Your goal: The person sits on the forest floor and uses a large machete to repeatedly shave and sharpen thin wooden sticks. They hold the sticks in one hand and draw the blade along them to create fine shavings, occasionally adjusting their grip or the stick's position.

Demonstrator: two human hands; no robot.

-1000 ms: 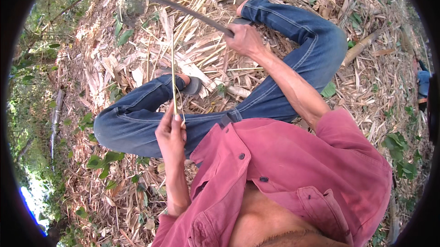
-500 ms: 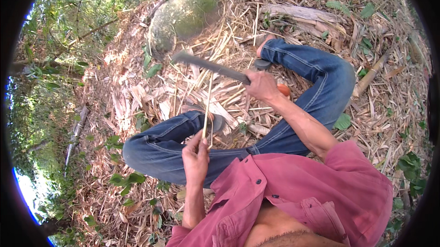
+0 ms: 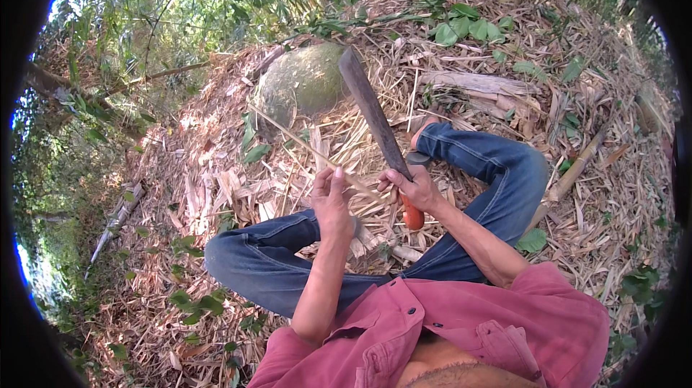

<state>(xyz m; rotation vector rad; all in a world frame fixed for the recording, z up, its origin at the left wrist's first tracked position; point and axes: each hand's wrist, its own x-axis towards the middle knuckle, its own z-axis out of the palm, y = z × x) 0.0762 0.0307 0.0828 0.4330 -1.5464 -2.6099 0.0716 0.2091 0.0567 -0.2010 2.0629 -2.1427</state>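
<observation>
My left hand [image 3: 332, 197] is closed, pinching a thin pale bamboo strip [image 3: 292, 136] between thumb and fingers. The strip slants from the far left down to the right, its near end close to the fingertips of my right hand [image 3: 419, 190]. That right hand is closed around a machete where blade and handle meet. The machete's dark blade [image 3: 375, 110] points up and away, and its orange handle [image 3: 412, 215] sticks out below the fist. Whether my right fingertips touch the strip as well, I cannot tell.
Both my legs in blue jeans [image 3: 497, 179] are bent on either side of the hands. A mossy rounded boulder [image 3: 299, 85] stands ahead, with several pale strips beside it. Dry husks and leaves [image 3: 209, 150] cover the ground. A split log [image 3: 476, 84] lies at far right.
The machete has swung from pointing left to pointing up and away. My left hand has risen toward the right one, and the strip has tilted from nearly upright to a leftward slant.
</observation>
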